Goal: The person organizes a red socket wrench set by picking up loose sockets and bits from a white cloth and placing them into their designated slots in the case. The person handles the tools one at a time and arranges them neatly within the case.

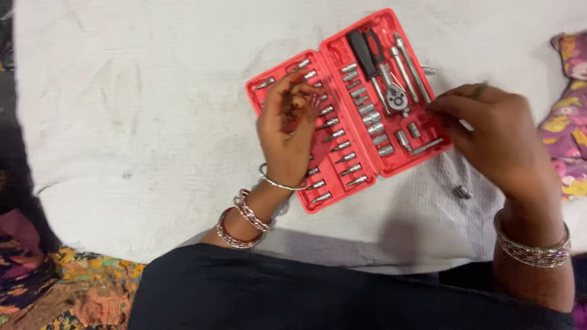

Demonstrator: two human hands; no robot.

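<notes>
Red case [391, 164]: open on white cloth [122, 122], partly hidden by both hands.
Left hand [288, 131]: fingers curled over bits [342, 146]; grasp unclear.
Right hand [495, 137]: blurred at right edge, grip unclear.

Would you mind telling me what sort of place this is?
Probably a home floor or bed rather than a workshop: a red socket set case lies open on a white cloth, with patterned fabrics at the edges.
</notes>
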